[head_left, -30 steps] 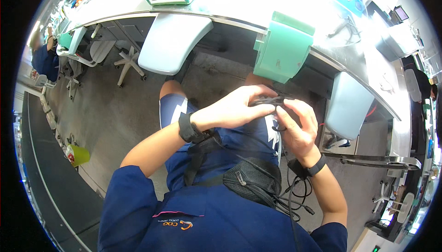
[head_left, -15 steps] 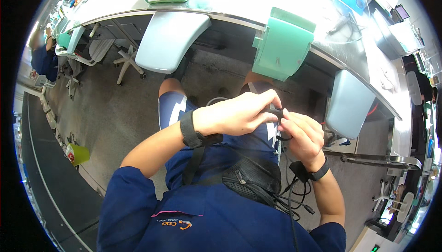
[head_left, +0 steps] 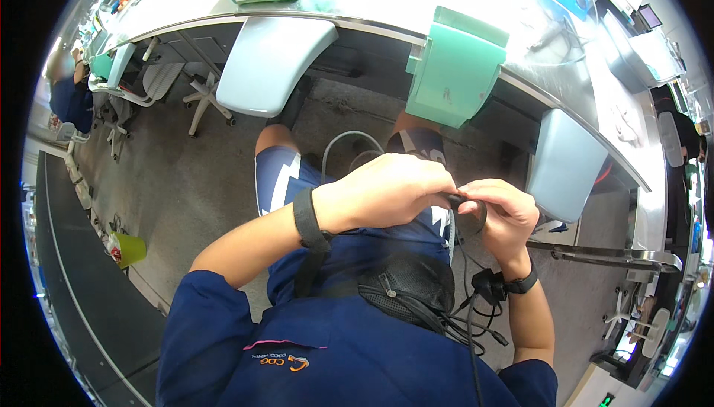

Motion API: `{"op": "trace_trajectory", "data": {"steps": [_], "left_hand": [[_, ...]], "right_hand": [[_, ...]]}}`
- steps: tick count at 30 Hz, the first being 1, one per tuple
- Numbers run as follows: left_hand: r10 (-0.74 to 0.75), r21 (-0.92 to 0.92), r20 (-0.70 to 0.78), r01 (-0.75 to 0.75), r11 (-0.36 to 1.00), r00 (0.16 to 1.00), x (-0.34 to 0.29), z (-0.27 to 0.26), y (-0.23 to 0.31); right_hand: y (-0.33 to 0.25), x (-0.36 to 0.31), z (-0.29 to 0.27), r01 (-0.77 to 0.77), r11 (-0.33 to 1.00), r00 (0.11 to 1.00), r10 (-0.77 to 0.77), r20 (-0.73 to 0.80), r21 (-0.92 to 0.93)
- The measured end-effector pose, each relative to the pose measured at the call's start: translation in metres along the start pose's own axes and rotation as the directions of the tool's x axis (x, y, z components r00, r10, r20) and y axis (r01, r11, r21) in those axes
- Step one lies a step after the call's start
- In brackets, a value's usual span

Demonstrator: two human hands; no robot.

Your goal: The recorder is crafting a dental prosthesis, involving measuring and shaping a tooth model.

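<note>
Both my hands meet over my lap, thumbs and fingertips nearly touching. Between them is a bendy black strip (head_left: 454, 200); whether it is a cable or a strap I cannot tell. My left hand (head_left: 393, 191) is closed, knuckles up, and pinches one end, hiding much of it. Thumb and forefinger of my right hand (head_left: 508, 217) grip the other side, and part of the strip curves down along that palm. A black band is on each wrist, with a small black device (head_left: 489, 286) by the right one.
A black mesh pouch (head_left: 409, 284) with several black cables (head_left: 465, 327) rests at my waist. Ahead stands a metal-edged workbench (head_left: 372, 24) with a green bin (head_left: 457, 72) at its edge. Grey-blue stool seats (head_left: 275, 65) flank me. A person (head_left: 71, 94) sits far left.
My hands have drawn closer together at the fingertips, and my left hand now covers more of the strip. The right hand has turned and shifted slightly right, and the device at its wrist swung.
</note>
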State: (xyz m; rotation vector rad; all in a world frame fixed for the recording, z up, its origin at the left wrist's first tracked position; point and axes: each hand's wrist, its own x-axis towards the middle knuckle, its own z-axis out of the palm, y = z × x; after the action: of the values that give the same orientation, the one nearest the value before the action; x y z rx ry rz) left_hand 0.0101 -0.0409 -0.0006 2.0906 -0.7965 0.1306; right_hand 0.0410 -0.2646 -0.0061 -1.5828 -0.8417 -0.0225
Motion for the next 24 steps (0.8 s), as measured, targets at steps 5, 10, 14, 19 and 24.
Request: {"op": "trace_trajectory", "data": {"steps": [5, 10, 14, 19, 24], "left_hand": [[0.176, 0.246, -0.056, -0.157, 0.956, 0.983, -0.002, -0.002, 0.009], [0.223, 0.158, -0.174, -0.196, 0.968, 0.959, -0.006, 0.001, 0.01], [0.261, 0.183, -0.119, -0.237, 0.954, 0.958, -0.007, -0.008, 0.015], [0.426, 0.358, -0.019, -0.392, 0.848, 0.905, -0.003, -0.017, 0.025], [0.448, 0.403, -0.045, -0.395, 0.826, 0.893, -0.004, -0.015, 0.024]], "right_hand": [[-0.012, 0.007, -0.008, -0.089, 0.99, 0.992, 0.078, 0.098, 0.111], [-0.023, 0.008, -0.006, -0.239, 0.938, 0.97, 0.218, 0.108, 0.252], [-0.026, 0.01, -0.005, -0.149, 0.973, 0.985, 0.131, 0.112, 0.176], [-0.029, 0.014, -0.005, -0.115, 0.993, 0.98, 0.108, 0.17, 0.032], [-0.037, 0.017, -0.002, -0.237, 0.972, 0.961, 0.235, 0.149, -0.004]]}}
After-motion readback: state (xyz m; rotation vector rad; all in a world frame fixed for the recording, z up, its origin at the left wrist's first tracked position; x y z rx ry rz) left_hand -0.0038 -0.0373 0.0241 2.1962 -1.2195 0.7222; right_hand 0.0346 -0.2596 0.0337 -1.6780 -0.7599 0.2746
